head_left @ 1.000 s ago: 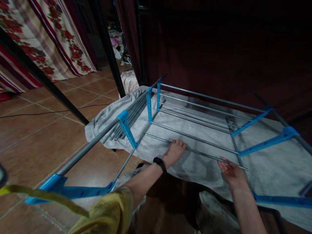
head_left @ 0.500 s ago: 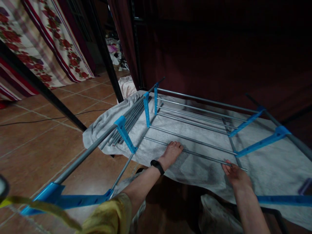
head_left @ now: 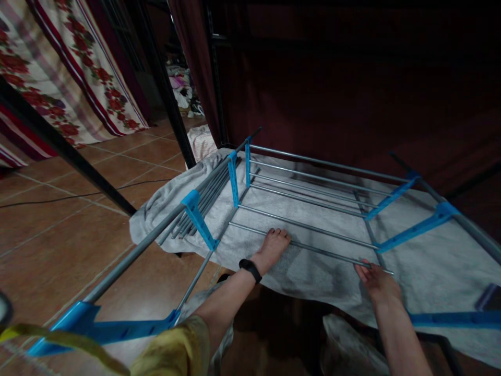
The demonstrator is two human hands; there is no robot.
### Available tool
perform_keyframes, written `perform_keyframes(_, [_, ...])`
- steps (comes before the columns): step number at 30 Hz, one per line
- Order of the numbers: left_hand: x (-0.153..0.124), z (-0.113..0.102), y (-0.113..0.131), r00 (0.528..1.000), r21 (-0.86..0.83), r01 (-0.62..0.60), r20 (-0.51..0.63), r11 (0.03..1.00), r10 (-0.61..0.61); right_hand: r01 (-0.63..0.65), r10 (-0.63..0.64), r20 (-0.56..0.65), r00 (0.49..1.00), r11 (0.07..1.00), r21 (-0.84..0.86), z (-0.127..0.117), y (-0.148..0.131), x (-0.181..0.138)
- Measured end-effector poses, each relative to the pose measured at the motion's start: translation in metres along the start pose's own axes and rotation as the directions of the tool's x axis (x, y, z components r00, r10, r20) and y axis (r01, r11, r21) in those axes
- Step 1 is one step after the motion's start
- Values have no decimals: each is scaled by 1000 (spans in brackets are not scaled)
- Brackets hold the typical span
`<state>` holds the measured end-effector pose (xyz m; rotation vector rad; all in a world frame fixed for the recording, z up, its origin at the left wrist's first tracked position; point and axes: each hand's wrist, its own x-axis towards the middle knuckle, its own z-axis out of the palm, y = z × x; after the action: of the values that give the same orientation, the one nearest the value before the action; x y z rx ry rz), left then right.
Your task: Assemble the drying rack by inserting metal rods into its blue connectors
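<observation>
My left hand (head_left: 273,244), with a black band on the wrist, is closed over a thin grey metal rod (head_left: 326,251) near its middle. Close to the rod's right end, my right hand (head_left: 376,281) grips it from below with curled fingers. The rod lies across the near side of a rack frame of grey tubes and blue plastic brackets. A blue bracket (head_left: 200,222) stands beyond the rod's left end, and another blue bracket (head_left: 417,225) slants up past its right end. Several rods (head_left: 287,190) span the frame behind my hands.
The frame rests on a grey blanket (head_left: 313,279). Several loose tubes (head_left: 205,201) lie together at its left. A large blue bracket (head_left: 117,331) and a yellow strap (head_left: 74,339) are at the lower left. Dark posts (head_left: 78,154) and a cable cross the tiled floor side.
The view has shifted slightly. Both hands keep nearly the same places on the rod, and the rod has hardly moved against the frame.
</observation>
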<state>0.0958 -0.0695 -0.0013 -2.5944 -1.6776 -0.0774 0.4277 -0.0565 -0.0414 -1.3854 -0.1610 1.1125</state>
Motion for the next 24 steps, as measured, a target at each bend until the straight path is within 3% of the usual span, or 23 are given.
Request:
perform_keyframes(7, [-1,-2,0,1000,-1,1,-7,1000,-1,-58,58,-64,996,998,-1,5,-5,-3])
perform_keyframes(14, [-3,-5,-6,999,-38,47,22,998,-47,-60,59,-40,997,998,-3,4,-6,-3])
perform_keyframes(24, [-20,-12,-39,952,-6,303,-44,953,-303,-36,36,-9,999,999,13,3,-3,-2])
